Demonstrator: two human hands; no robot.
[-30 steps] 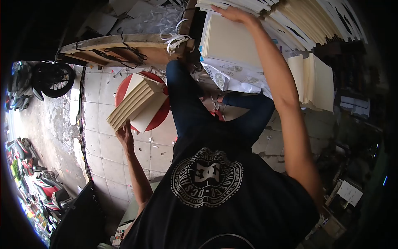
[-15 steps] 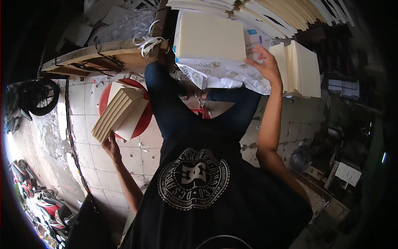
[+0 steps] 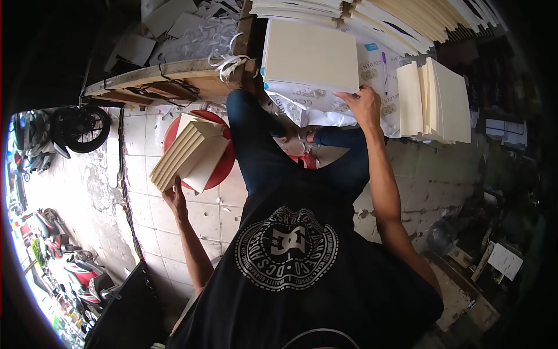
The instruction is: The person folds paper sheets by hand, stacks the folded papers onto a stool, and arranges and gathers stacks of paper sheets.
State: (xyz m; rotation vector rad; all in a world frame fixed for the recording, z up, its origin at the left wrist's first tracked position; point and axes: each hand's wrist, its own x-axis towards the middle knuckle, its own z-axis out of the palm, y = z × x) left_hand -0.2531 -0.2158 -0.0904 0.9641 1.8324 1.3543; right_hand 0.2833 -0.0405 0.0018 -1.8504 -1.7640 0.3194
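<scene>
My left hand (image 3: pixel 175 199) is closed at the lower end of a stack of thick cream paper blocks (image 3: pixel 186 152), some fingers hidden by it. The stack rests tilted over other cream sheets on a round red stool (image 3: pixel 227 168). To the right, my right hand (image 3: pixel 365 107) is at the near right corner of a cream paper pile (image 3: pixel 311 55), thumb and fingers apart. Whether its fingertips touch the pile I cannot tell. Under that pile lies printed white wrapping paper (image 3: pixel 343 118).
Right of the wrapping stand more cream paper blocks (image 3: pixel 444 102). A purple pen (image 3: pixel 385 72) lies on the wrapping. Long paper stacks (image 3: pixel 395 29) line the back. A wooden-edged bin (image 3: pixel 128 81) holds white paper strips (image 3: pixel 197 43). Motorbikes (image 3: pixel 81 273) stand at the far left.
The whole view has shifted, so things appear farther right. My right hand has moved left and nearer the cream pile's corner. My left hand stays at the paper blocks on the stool.
</scene>
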